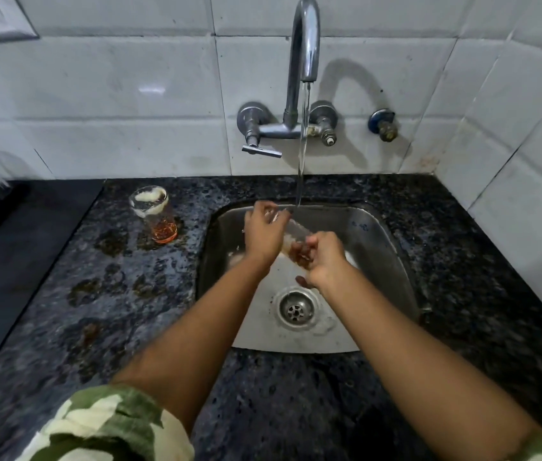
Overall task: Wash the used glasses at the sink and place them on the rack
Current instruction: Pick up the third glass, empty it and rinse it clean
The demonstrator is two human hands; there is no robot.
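**Wet glass held at both ends under the tap**

At centre frame I have a clear, straight-sided drinking glass (296, 232) lying tilted over the stainless steel sink (382, 247), its mouth toward the upper left, just beside the thin stream of water (302, 144) falling from the chrome wall tap (303, 44). My left hand (264, 232) curls its fingers round the rim end; my right hand (324, 257) grips the base end, fingers wrapped tight, with brownish residue showing through the glass there.

I judge this glass light and rigid, but slick when wet and quick to chip against steel, so I want it held by the side wall near the thick base, thumb opposite fingers, never by the thin rim alone.

A second clear glass with foam inside and an orange-tinted bottom (153, 212) stands upright on the dark speckled granite counter (113, 294), left of the sink, unwashed. Its outside looks dry, so I expect a surer grip mid-wall. No rack shows anywhere in frame.
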